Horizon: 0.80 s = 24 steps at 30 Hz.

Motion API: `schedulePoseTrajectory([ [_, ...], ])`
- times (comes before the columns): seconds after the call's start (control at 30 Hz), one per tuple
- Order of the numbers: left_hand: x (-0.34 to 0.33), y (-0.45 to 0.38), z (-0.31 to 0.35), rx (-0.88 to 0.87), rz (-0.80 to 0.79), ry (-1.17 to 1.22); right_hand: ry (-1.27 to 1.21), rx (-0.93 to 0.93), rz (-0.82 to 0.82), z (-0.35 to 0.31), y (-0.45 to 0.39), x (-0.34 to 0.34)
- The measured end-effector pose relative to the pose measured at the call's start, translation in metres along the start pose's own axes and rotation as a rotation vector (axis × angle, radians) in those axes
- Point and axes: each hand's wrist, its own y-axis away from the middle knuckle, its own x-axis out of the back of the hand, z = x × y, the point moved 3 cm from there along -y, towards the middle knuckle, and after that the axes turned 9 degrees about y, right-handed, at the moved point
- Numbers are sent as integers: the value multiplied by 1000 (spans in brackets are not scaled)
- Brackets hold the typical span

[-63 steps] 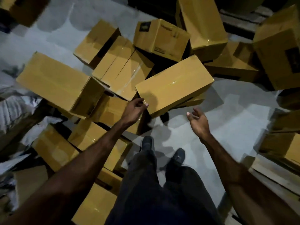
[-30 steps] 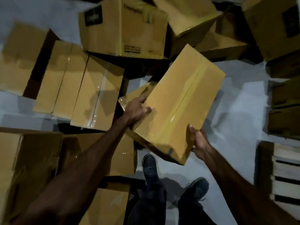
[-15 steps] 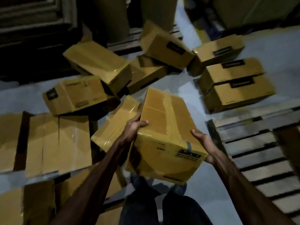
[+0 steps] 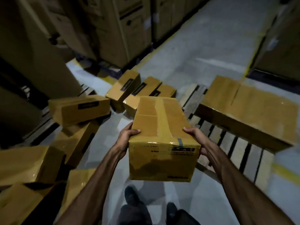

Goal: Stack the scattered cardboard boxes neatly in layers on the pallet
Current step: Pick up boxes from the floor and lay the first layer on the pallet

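Up close, the left hand point(image 4: 125, 138) grips the near left edge of a cardboard box point(image 4: 159, 127), its thumb lying over the top and its fingers curled down the left side. The right hand point(image 4: 197, 140) clamps the opposite near edge in the same way, thumb on top, fingers wrapped out of sight down the right side. Between them the box is held in the air, clear of the floor point(image 4: 203, 51), long side pointing away from the person, with a taped seam running down its top and a dark printed label on the near end face.

Just to the right lies the wooden pallet point(image 4: 227, 140), its slats bare along the near edge. Two large boxes point(image 4: 248, 106) sit side by side on its far right part, touching each other. The carried box hangs over the pallet's left edge.

To the left, scattered boxes point(image 4: 78, 109) lie tilted on the floor, some leaning on one another. More small boxes point(image 4: 139, 88) crowd near the pallet's far left corner. Tall cartons point(image 4: 126, 30) stand along the back. Dark shoes point(image 4: 133, 198) show at the bottom.
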Motion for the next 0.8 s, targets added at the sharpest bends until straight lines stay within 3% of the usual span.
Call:
schedulePoseTrajectory([
  [0.3, -14, -128, 34, 137, -172, 14, -30, 51, 220, -32, -59, 18],
  [0.57, -21, -238, 94, 205, -288, -60, -116, 32, 313, -75, -117, 8],
  [0.8, -65, -322, 104, 280, -292, -68, -164, 9, 367, -100, -167, 49],
])
